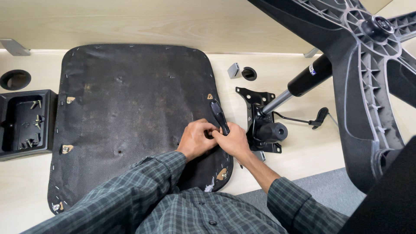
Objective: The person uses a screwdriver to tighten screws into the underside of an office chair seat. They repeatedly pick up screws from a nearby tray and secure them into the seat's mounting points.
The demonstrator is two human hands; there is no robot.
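Hands: left hand (196, 139) and right hand (234, 141) both closed around black lever handle (219, 117) at seat underside (130, 112) edge. Handle looks rigid, light, smooth plastic; best gripped mid-shaft. Metal chair mechanism (262, 123) just right of right hand, likely heavy.

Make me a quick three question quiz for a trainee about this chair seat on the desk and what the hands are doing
1. True or false: the upturned seat pad lies flat on the desk.
2. What do the left hand and right hand grip together? A) a black handle B) a red cloth C) a white cup
3. What lies in the black tray at the far left?

Key:
1. True.
2. A, the black handle, at the pad's right edge.
3. Loose screws.
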